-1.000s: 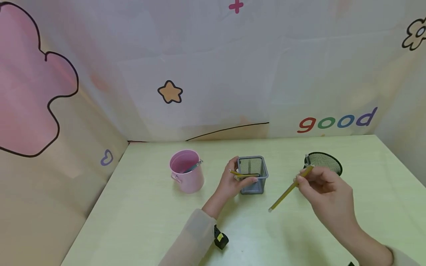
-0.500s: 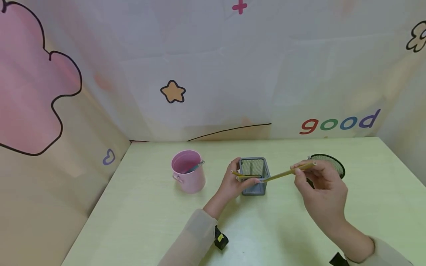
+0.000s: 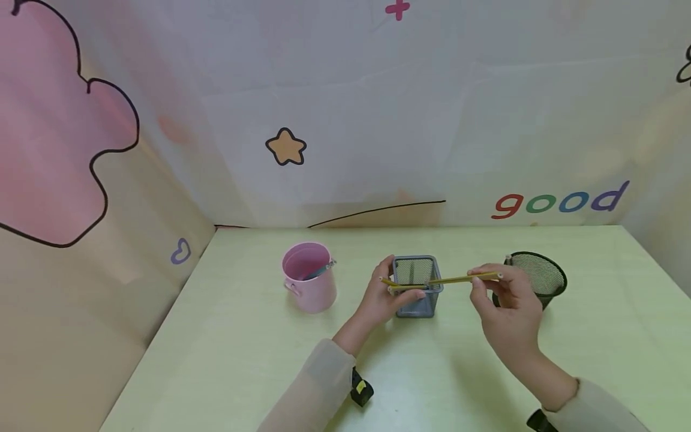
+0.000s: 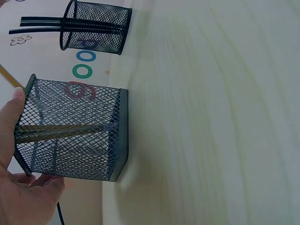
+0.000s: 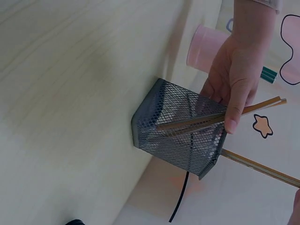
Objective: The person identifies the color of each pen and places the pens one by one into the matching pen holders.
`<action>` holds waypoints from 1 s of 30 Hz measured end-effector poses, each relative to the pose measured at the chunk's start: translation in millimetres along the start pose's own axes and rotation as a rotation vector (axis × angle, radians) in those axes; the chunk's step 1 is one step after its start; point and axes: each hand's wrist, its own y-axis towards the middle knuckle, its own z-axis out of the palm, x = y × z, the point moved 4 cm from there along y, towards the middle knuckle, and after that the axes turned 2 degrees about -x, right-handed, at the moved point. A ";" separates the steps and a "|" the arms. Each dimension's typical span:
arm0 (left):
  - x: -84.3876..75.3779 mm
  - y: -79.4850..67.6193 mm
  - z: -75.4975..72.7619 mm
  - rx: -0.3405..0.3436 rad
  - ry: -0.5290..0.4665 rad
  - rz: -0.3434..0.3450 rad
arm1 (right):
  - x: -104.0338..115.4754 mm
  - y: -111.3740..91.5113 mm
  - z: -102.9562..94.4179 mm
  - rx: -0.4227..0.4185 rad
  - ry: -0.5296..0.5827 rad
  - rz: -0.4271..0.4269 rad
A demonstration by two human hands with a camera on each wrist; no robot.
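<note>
My left hand (image 3: 375, 303) holds a grey square mesh pen holder (image 3: 415, 307) at its rim, thumb across the near side and fingers behind. Two yellow pencils (image 5: 262, 107) lean inside it, their upper ends sticking out past the left thumb. Between thumb and fingers, my right hand (image 3: 510, 318) pinches another yellow pencil (image 3: 459, 279), nearly level. That pencil's left end reaches the holder's mouth; the right wrist view shows it at the rim (image 5: 221, 152). Only a bit of the right hand (image 5: 294, 213) enters that view.
Left on the table stands a pink bucket (image 3: 318, 295) with teal pencils (image 5: 268, 74) in it. A round black mesh holder (image 3: 545, 279) sits at the right, partly behind the right hand; dark pencils (image 4: 42, 22) stick out of it. A printed cloth (image 3: 367, 120) backs the table.
My right hand has moved left, turning its pencil from a steep slant to nearly level, with the tip now at the square holder. The left hand keeps its hold.
</note>
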 end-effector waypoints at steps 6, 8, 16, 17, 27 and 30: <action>0.7 0.1 1.8 -0.017 0.022 -0.037 | -6.3 -8.1 -1.1 0.044 -0.049 -0.007; 0.1 0.1 1.9 -0.019 0.019 -0.045 | -7.6 -10.2 -1.1 0.052 -0.050 -0.017; -0.7 0.2 1.2 -0.026 0.029 -0.046 | -13.7 -14.8 0.7 0.074 -0.030 -0.039; -0.4 0.3 1.1 -0.028 0.030 -0.043 | -14.6 -15.6 0.8 0.076 -0.030 -0.037; 1.3 2.6 0.7 -0.005 -0.051 -0.056 | -24.2 -22.9 2.8 0.085 -0.068 -0.042; 2.2 2.5 0.6 -0.007 -0.064 -0.067 | -29.2 -24.3 3.0 0.092 -0.089 -0.039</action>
